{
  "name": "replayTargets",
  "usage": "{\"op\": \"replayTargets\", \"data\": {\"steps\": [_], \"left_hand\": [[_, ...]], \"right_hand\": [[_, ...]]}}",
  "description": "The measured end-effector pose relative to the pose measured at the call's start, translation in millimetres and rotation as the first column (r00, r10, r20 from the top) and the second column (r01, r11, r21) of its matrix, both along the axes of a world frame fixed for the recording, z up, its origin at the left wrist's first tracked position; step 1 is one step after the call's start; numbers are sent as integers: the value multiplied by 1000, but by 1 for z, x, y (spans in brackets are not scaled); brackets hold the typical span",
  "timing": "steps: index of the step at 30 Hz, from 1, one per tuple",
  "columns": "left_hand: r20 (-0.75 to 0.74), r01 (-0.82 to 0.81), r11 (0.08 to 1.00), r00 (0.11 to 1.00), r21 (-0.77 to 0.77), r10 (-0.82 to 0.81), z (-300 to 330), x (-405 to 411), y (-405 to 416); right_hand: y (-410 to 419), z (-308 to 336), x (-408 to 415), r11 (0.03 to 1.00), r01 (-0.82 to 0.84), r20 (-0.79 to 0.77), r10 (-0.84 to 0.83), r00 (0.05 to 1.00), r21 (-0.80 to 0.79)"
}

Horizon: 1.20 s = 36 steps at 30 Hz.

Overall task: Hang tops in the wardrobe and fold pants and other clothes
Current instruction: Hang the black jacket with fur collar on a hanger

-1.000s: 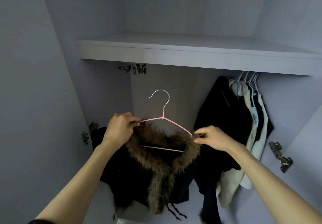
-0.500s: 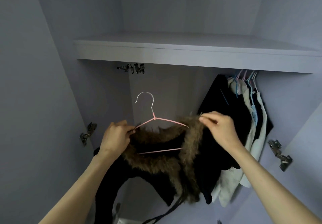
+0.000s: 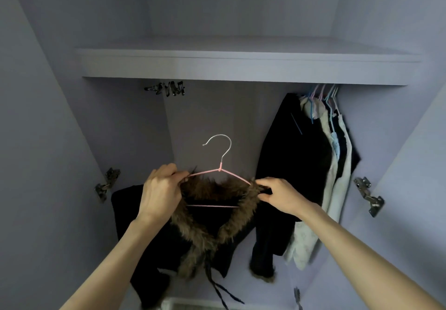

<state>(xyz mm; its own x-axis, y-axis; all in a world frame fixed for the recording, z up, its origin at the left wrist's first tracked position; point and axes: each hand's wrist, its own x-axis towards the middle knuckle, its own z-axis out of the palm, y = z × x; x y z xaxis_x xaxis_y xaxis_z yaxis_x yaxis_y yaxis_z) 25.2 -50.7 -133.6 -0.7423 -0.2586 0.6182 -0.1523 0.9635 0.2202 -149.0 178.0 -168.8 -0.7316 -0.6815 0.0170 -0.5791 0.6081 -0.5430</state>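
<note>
A black top with a brown fur collar hangs on a pink wire hanger with a silver hook, held up in front of the open wardrobe. My left hand pinches the hanger's left shoulder together with the collar. My right hand pinches the garment at the hanger's right shoulder. The hook points up and hangs free below the shelf. The top's lower part droops out of sight.
A pale shelf spans the wardrobe above. Several dark and white garments hang on blue and pink hangers at the right. Metal clips hang under the shelf at the left. Door hinges stick out on both sides.
The hanger has levelled out and moved right. My right hand has come down from the raised collar to the hanger's right shoulder, and the fur collar now lies evenly on both sides.
</note>
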Motion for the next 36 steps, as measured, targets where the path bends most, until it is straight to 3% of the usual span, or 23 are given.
{"op": "replayTargets", "data": {"steps": [4, 6, 9, 11, 12, 16, 19, 21, 24, 26, 28, 31, 33, 36], "left_hand": [[-9, -8, 1000, 1000, 18, 8, -7, 5, -2], [7, -11, 999, 1000, 41, 11, -12, 6, -5], [46, -18, 998, 999, 66, 15, -21, 8, -5], [53, -26, 995, 998, 96, 21, -24, 8, -1], [40, -28, 993, 999, 117, 23, -24, 7, 0], [-73, 0, 984, 997, 177, 13, -17, -2, 2], [-118, 52, 986, 992, 157, -34, -12, -4, 11], [-117, 71, 991, 992, 116, -57, -9, -5, 17], [-99, 89, 993, 992, 77, -81, -7, -9, 23], [-85, 116, 990, 990, 76, -109, -9, -10, 24], [-89, 146, 985, 986, 88, -138, -11, -11, 23], [-35, 66, 992, 997, 111, -63, -20, -12, 17], [56, -118, 974, 992, 191, 109, -30, -10, 18], [62, -341, 900, 939, 270, 337, -38, -8, 28]], "right_hand": [[-4, -6, 7, 997, 58, -201, -67, 977, -52], [-2, 0, 12, 981, 55, -381, -124, 916, -186], [-3, 10, 17, 934, -93, -759, -219, 613, -344], [-7, 16, 23, 911, -151, -834, -273, 479, -385], [-8, 16, 26, 903, -162, -839, -287, 463, -398], [-3, 1, 40, 908, -276, -836, -129, 534, -316], [1, 13, 39, 881, -194, -741, -224, 633, -432], [-5, 30, 37, 887, -95, -619, -235, 749, -452], [-21, 46, 41, 933, -122, -299, 16, 954, -339], [-31, 49, 46, 920, -143, -90, 118, 989, -366], [-34, 48, 46, 908, -117, 2, 129, 992, -403], [-37, 47, 43, 906, -52, -21, 47, 999, -420], [-39, 48, 42, 911, 0, -80, -36, 996, -413], [-38, 53, 43, 934, 30, -173, -97, 980, -356]]}}
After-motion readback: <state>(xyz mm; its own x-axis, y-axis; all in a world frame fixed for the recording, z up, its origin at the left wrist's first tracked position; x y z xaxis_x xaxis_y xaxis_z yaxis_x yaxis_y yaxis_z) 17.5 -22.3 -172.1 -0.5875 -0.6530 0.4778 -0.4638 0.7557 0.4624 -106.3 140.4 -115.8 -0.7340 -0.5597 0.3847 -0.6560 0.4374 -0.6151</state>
